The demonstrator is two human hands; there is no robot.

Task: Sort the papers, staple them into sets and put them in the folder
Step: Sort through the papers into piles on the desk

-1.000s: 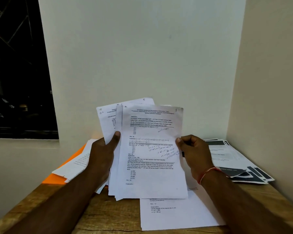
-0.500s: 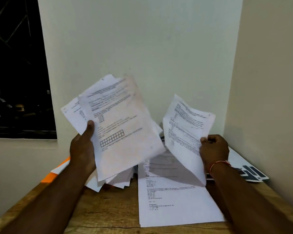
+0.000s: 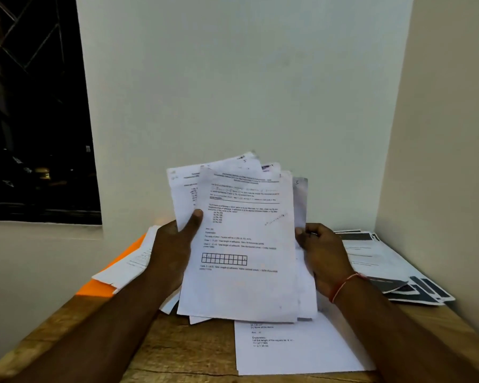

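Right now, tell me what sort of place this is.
Probably a study corner in a home or small office: a wooden table set against bare walls, a dark window at left, printed papers and an orange folder on it.

Held papers (image 3: 241, 244), centre: thin matt white sheets, black print. Table (image 3: 183, 352), lower frame: pale wood, grain visible, one crack. Folder (image 3: 94, 290), left: smooth orange. Wall (image 3: 233, 78): matt paint.

We see a stack of white paper sheets (image 3: 244, 244) covered in black print, the front page bearing a black-lined row of boxes. We find the flat card folder (image 3: 97, 288) bright orange, the wooden tabletop (image 3: 183, 352) pale brown with darker grain, the loose papers (image 3: 379, 261) rightward white with black bars, the wrist thread (image 3: 343, 286) red.
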